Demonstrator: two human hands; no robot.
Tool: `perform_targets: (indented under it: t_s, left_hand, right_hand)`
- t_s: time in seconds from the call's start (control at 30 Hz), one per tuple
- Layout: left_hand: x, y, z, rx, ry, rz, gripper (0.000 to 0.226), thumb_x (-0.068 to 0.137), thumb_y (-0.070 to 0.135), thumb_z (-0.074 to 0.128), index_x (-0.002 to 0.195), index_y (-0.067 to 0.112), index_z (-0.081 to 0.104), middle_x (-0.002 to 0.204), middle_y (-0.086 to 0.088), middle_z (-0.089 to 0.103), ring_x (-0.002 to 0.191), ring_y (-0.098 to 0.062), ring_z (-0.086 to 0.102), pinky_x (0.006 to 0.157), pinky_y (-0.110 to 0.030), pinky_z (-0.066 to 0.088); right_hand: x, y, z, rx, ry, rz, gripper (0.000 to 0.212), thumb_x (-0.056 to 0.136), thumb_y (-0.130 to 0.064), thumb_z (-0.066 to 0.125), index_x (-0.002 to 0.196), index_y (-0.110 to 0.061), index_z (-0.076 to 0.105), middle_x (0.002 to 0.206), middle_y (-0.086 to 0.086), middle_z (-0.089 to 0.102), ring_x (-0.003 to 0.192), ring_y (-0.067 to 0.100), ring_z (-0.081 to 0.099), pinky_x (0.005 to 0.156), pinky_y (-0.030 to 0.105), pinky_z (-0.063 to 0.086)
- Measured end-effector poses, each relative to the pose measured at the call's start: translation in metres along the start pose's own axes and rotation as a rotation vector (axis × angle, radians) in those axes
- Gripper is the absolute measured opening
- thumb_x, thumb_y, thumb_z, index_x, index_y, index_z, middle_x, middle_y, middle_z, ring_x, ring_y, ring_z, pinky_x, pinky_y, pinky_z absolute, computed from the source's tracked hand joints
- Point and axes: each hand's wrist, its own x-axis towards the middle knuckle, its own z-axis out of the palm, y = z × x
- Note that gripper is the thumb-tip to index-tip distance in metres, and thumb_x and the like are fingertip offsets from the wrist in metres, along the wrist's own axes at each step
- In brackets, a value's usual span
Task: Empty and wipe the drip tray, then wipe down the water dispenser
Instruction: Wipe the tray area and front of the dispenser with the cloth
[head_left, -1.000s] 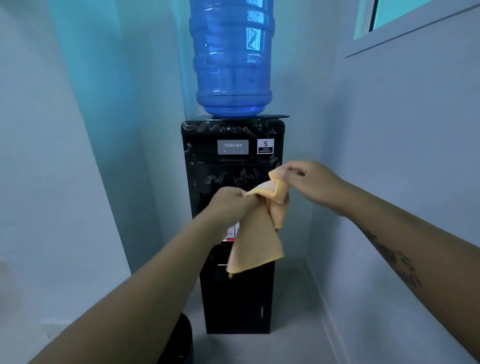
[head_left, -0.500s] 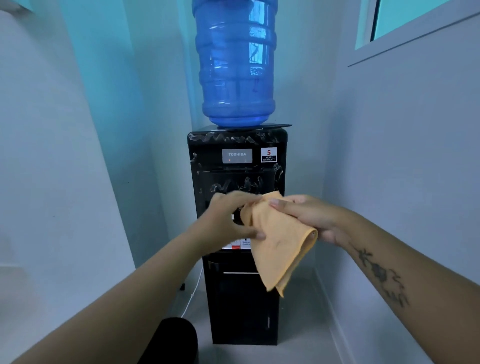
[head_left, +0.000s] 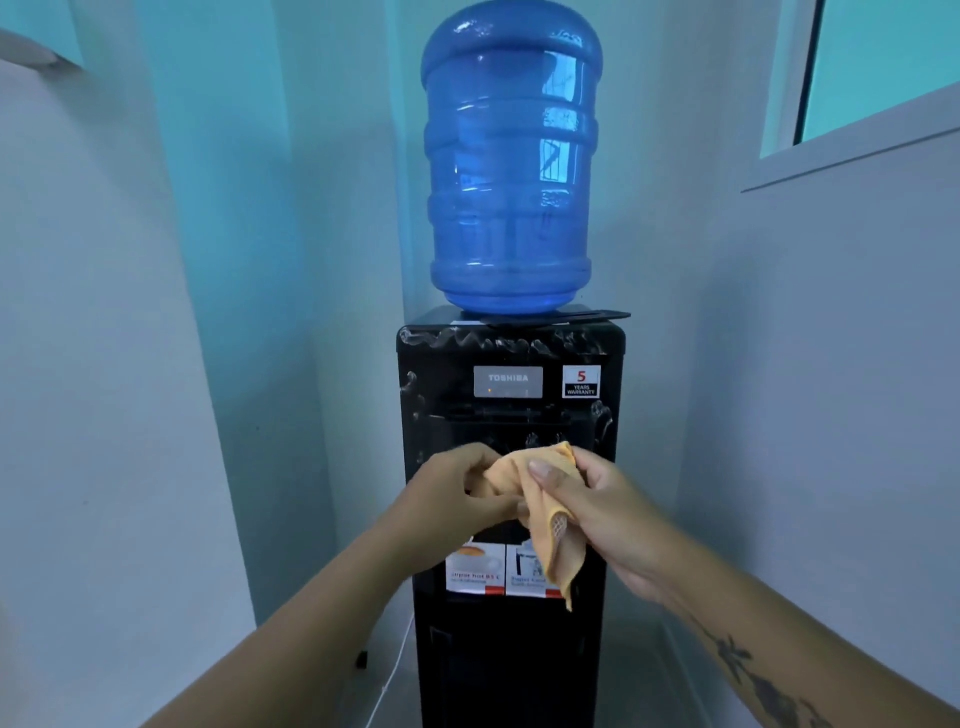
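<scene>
A black water dispenser (head_left: 511, 364) stands in a corner, with a large blue water bottle (head_left: 509, 171) upside down on top. Smeared streaks show on its upper front. In front of the tap recess I hold an orange cloth (head_left: 558, 525) with both hands. My left hand (head_left: 457, 493) grips its bunched left part. My right hand (head_left: 592, 504) pinches the cloth, thumb on top, and a folded corner hangs below. My hands and the cloth hide the taps and the drip tray area.
White walls close in on the left (head_left: 130, 364) and right (head_left: 831, 415). A window frame (head_left: 852, 150) sits high on the right wall. A white cable (head_left: 387, 680) runs down to the floor left of the dispenser. Stickers (head_left: 475, 569) mark the lower front.
The view has tilted up and come closer to the dispenser. My hands have drawn together and bunched the cloth, which hung looser and longer before.
</scene>
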Motion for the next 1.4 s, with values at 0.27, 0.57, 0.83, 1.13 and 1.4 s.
perform_targets:
  t_s: [0.27,0.57,0.83,1.13,1.4]
  left_hand:
    - [0.115,0.021,-0.049,0.206,0.352,-0.022,0.043,0.079,0.062,0.07,0.104,0.03,0.056,0.102,0.01,0.056,0.113,-0.015,0.047,0.086,-0.03,0.041]
    - [0.217,0.05,-0.067,0.815,0.099,-0.202,0.072,0.077,0.083,0.05,0.103,0.015,0.056,0.112,-0.011,0.058,0.132,-0.032,0.028,0.099,-0.044,0.032]
    - [0.24,0.056,-0.079,0.691,-0.075,-0.208,0.068,0.065,0.078,0.069,0.097,0.019,0.069,0.084,-0.009,0.075,0.074,-0.025,0.071,0.085,-0.034,0.054]
    - [0.22,0.076,-0.063,0.754,-0.106,-0.236,0.075,0.081,0.073,0.058,0.121,0.01,0.063,0.076,-0.002,0.056,0.082,-0.024,0.055,0.08,-0.033,0.039]
    - [0.206,0.077,-0.062,0.709,-0.003,-0.275,0.068,0.084,0.06,0.066,0.134,0.015,0.055,0.132,-0.013,0.057,0.123,-0.033,0.053,0.106,-0.044,0.041]
  right_hand:
    - [0.048,-0.016,-0.06,-0.047,0.24,-0.085,0.025,0.09,-0.038,0.067,0.111,-0.024,0.067,0.097,-0.005,0.076,0.093,0.014,0.072,0.086,0.033,0.055]
    - [0.081,-0.038,-0.098,-0.128,0.196,-0.148,0.022,0.09,-0.038,0.067,0.106,-0.024,0.068,0.096,-0.004,0.076,0.091,0.011,0.072,0.082,0.03,0.054]
    - [0.084,-0.035,-0.11,-0.143,0.179,-0.159,0.018,0.09,-0.038,0.066,0.103,-0.026,0.07,0.092,-0.004,0.076,0.085,0.011,0.072,0.072,0.025,0.052]
    - [0.076,-0.039,-0.119,-0.178,0.237,-0.14,0.02,0.088,-0.041,0.067,0.101,-0.025,0.069,0.089,-0.004,0.076,0.083,0.011,0.072,0.071,0.026,0.052]
    - [0.073,-0.036,-0.119,-0.182,0.239,-0.103,0.016,0.089,-0.037,0.067,0.101,-0.027,0.069,0.091,-0.007,0.076,0.085,0.011,0.072,0.073,0.025,0.055]
